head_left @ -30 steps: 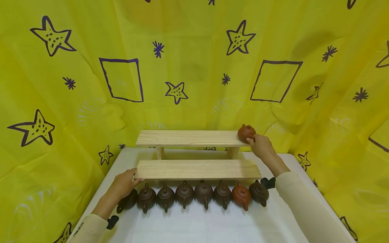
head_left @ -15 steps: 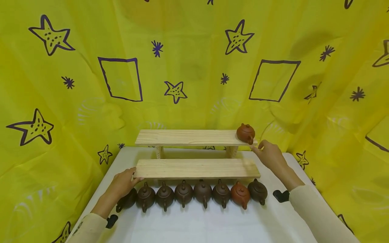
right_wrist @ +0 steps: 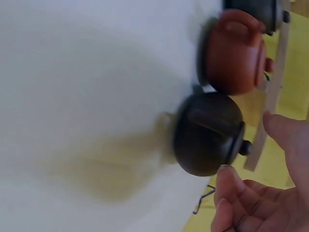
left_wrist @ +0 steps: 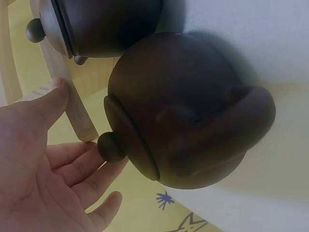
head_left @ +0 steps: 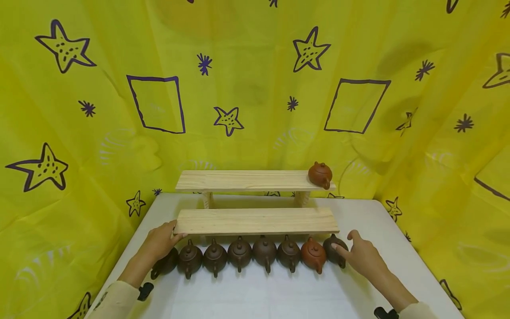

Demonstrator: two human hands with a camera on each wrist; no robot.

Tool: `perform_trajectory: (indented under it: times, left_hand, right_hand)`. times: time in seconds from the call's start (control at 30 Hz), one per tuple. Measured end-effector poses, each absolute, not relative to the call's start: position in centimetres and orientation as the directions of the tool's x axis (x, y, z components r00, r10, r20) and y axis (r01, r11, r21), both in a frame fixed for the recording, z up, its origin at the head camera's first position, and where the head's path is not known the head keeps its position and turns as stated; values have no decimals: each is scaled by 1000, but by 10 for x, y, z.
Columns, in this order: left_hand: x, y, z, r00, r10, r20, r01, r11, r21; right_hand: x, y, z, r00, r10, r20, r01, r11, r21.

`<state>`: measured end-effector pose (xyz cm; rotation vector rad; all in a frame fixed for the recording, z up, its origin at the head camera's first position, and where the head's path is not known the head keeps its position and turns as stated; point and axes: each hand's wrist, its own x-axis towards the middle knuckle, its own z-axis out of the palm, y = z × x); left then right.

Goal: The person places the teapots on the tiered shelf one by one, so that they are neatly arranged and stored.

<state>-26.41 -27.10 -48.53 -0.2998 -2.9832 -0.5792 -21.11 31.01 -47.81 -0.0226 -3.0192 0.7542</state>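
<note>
Unclosed right hand (head_left: 362, 254) being held beside a round, dark brown, clay-looking teapot (head_left: 332, 257)

With the pale, flat wooden lower plank (head_left: 256, 220) taken as landmark, the dark brown teapot is being seen in front of its right end, on the white table (head_left: 255, 297). The right hand, the nearer one, is being held at the teapot's right, its fingers parted and nothing being gripped; whether the teapot is being touched cannot be told. The teapot's long axis is being presented crosswise to the lower plank: the spout is being pointed toward the plank, the handle away from it, toward the person. The handle is thus being shown on the near side of the thumb, and a grip on it would probably call for a shift away from the plank. By the left hand (head_left: 157, 241), the plank's left end is being gripped between thumb and fingers. Just left of the dark brown teapot, a round orange-red teapot (head_left: 313, 253) is being seen.
</note>
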Motion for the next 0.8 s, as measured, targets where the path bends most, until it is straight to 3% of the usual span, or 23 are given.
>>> perform_trajectory:
  times: [0.37, 0.8]
  left_hand:
    - [-265, -270, -487, -977, 177, 121, 210, 905, 370]
    - [-265, -272, -487, -976, 182, 121, 214, 902, 375]
  right_hand:
    - [-202, 306, -499, -995, 40, -86, 69, 927, -370]
    - [-191, 290, -517, -997, 67, -44, 78, 925, -372]
